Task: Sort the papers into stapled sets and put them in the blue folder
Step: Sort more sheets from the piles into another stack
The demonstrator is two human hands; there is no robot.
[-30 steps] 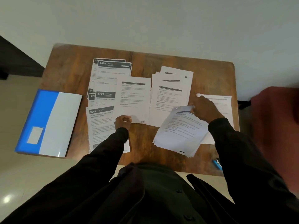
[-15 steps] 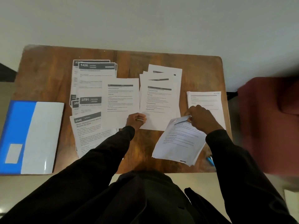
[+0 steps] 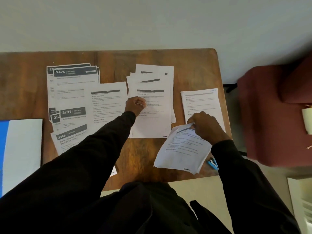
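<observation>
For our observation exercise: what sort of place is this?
Probably a home or small-office work corner: a wooden table against a plain wall, printed papers spread over it, a maroon chair alongside.

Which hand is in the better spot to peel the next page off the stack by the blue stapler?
Right, probably. The right hand pinches the top edge of the loose stack, so it is right on the pages. The left hand is curled over the middle pile, farther away.

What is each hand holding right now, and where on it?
Right hand pinches the paper stack at its top edge. Left hand is curled over the middle pile; a hold cannot be told.
</observation>
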